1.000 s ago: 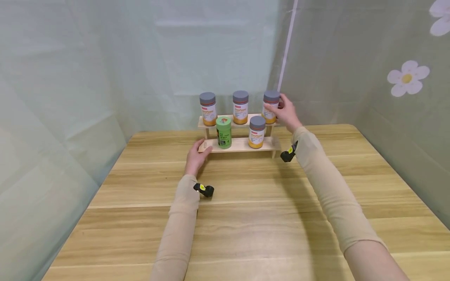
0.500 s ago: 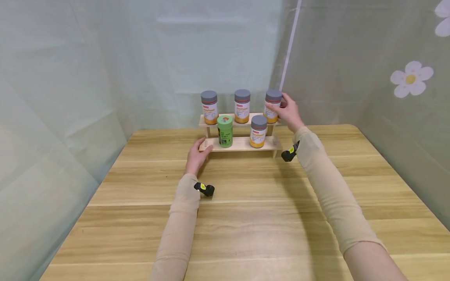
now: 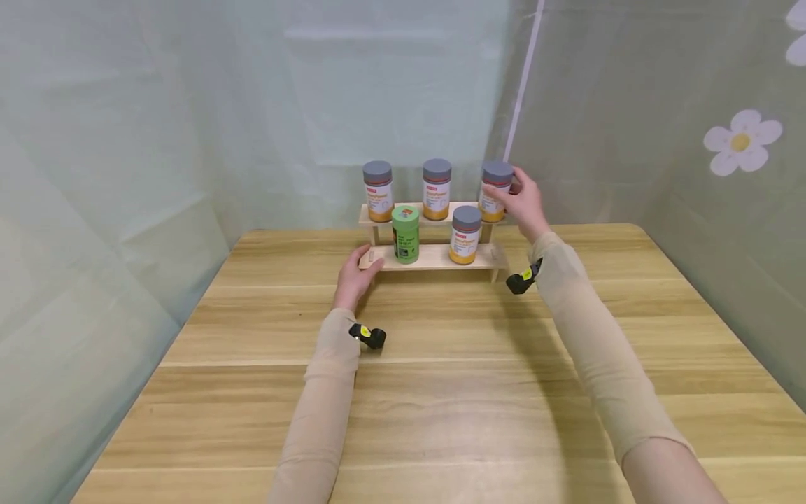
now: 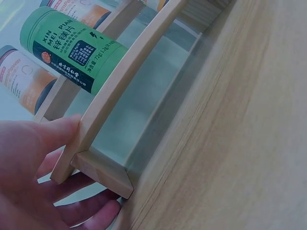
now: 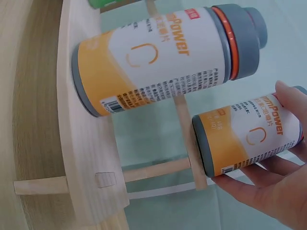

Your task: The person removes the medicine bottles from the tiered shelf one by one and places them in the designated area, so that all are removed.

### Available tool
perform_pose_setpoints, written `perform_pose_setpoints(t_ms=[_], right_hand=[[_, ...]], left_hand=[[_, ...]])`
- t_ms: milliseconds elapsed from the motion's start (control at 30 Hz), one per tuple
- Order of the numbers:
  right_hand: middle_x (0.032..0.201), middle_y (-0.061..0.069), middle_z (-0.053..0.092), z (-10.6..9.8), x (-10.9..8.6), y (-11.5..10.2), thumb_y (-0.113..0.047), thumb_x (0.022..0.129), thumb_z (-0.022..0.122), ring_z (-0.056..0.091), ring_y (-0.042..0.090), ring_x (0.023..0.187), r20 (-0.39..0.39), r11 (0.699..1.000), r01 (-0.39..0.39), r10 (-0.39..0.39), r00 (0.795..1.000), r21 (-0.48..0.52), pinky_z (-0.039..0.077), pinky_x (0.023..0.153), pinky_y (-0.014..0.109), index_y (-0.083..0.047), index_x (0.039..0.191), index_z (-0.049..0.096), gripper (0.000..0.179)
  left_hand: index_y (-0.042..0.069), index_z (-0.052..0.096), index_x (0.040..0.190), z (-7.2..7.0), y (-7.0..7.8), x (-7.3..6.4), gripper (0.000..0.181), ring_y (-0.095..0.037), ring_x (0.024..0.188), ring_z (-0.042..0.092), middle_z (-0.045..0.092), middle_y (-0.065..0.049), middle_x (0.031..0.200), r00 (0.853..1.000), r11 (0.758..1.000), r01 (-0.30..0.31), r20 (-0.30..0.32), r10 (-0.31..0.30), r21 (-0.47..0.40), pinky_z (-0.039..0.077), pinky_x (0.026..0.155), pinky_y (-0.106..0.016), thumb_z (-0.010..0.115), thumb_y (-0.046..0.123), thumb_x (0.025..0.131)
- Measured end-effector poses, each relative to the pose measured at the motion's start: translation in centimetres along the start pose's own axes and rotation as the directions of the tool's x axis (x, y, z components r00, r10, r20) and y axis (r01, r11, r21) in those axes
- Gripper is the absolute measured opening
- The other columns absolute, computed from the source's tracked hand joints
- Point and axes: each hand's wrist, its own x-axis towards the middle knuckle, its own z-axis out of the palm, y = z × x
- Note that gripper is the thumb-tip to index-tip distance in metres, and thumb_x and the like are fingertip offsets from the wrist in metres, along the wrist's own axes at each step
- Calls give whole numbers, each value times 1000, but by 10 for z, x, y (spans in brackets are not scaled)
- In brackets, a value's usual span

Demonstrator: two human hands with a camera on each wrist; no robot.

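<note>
A two-tier wooden display stand (image 3: 434, 257) stands near the table's back edge. My left hand (image 3: 355, 276) grips the left end of its lower tier; in the left wrist view the thumb lies over the board and the fingers (image 4: 81, 208) reach beneath. My right hand (image 3: 527, 206) holds a grey-capped white-and-orange supplement bottle (image 5: 249, 132) upright at the upper tier's right end, its base at the board. Two matching bottles, left (image 3: 378, 192) and middle (image 3: 436, 190), share that tier. On the lower tier are a green bottle (image 3: 406, 238) and another grey-capped bottle (image 3: 464, 241).
The wood-grain table (image 3: 441, 406) extends in front of the stand. Pale fabric (image 3: 403, 91) hangs close behind it, and a grey curtain with flowers (image 3: 661, 140) hangs at the right. A small black camera sits on each wrist.
My right hand has shifted the held bottle slightly right, widening the gap to the middle bottle. The left hand keeps its grip on the stand. The head view has shifted a little.
</note>
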Motion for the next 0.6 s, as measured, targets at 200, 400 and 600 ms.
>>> perform_pose_setpoints(t_ms=[200,400,600], right_hand=[[123,6,61,-9,-7,0,-36,86,72,57,12,103,-43,999,28,-27,999,22,49,75,24,-23,138,49,58],[128,6,59,-22,-8,-1,-34,86,72,58,15,112,-58,999,45,-44,997,14,50,84,27,-22,137,49,57],[133,8,56,-39,-8,-1,-37,88,70,56,18,115,-60,998,58,-60,996,-32,49,96,38,-21,139,47,58]], left_hand=[[16,38,149,0,0,0,61,-30,148,26,33,-9,158,1000,1000,3,12,-3,2,22,122,-46,59,36,96],[18,38,149,-4,0,2,61,-31,148,25,31,-9,159,1000,1000,18,26,-19,6,21,123,-47,60,37,95],[16,38,148,-2,2,2,61,-32,147,26,31,-11,158,1000,1000,6,25,-6,14,21,122,-47,60,36,95]])
